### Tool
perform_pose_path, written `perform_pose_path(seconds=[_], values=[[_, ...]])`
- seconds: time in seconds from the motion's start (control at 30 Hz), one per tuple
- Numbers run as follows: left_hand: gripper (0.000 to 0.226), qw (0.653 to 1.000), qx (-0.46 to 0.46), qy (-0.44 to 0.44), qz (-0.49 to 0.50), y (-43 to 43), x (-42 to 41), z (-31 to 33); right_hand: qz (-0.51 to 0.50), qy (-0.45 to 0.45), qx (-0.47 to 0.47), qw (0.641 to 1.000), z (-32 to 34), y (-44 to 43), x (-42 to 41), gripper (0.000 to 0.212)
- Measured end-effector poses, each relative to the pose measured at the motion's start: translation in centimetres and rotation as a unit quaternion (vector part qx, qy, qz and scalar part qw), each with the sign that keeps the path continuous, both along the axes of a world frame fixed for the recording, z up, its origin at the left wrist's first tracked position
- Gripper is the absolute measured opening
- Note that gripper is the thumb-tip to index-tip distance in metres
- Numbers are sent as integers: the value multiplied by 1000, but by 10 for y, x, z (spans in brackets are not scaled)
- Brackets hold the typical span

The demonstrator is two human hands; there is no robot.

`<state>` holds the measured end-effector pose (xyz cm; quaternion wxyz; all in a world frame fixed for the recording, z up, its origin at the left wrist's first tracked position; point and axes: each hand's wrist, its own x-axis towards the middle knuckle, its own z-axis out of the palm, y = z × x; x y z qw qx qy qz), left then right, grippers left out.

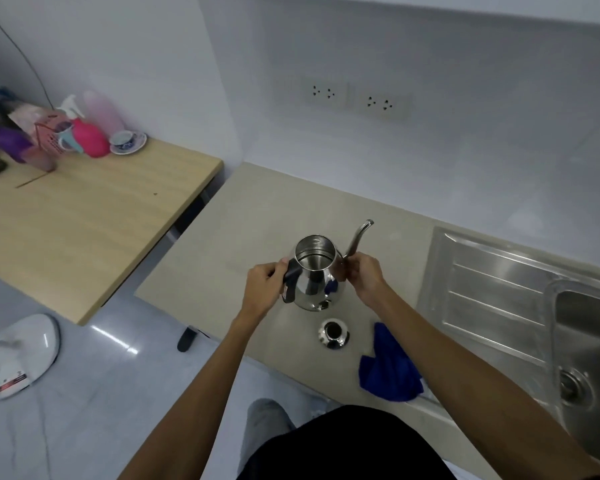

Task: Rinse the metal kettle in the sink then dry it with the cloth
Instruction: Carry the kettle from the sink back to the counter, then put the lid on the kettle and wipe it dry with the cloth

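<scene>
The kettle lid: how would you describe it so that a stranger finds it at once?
On the beige counter left of the steel sink, look just below the open kettle. The lid lies there alone, small, round, shiny metal with a dark centre, beside the blue cloth.

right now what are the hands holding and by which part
Both hold the metal kettle above the counter: the left hand grips its black handle, the right hand holds the base of the spout.

Light wooden table: pink spray bottle, blue-patterned cup on saucer, pink perforated basket. Wall: two white sockets.
</scene>
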<state>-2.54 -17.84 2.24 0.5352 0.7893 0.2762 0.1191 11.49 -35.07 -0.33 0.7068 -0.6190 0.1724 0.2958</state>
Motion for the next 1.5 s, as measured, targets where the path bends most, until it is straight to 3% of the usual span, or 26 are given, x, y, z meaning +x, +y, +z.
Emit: perform_pose_path(seconds=[0.13,0.33,0.47,0.6,0.9,1.0,1.07,1.2,1.5], values=[[63,999,0,29,-34,44,14,-4,-13,23,-26,999,-45,34,18,18],[61,995,-9,55,-81,93,34,-19,-51,45,-44,997,-60,70,15,14],[59,990,-18,74,-117,120,48,-28,-75,56,-42,995,-85,87,20,24],[59,985,-33,77,-154,138,60,-35,-114,67,-50,990,-71,99,13,11],[59,974,-11,86,-210,159,82,-45,-153,53,-20,987,-90,106,18,13],[60,972,-24,84,-219,161,83,-48,-98,29,-44,994,-92,102,18,23],[58,971,-34,80,-223,163,83,-49,-32,-7,-128,991,-88,91,11,29],[57,969,-53,67,-231,164,82,-54,95,-123,-305,940,-73,44,-25,38],[58,974,-64,37,-215,159,80,-70,191,-147,-393,887,-84,-15,-129,60]])
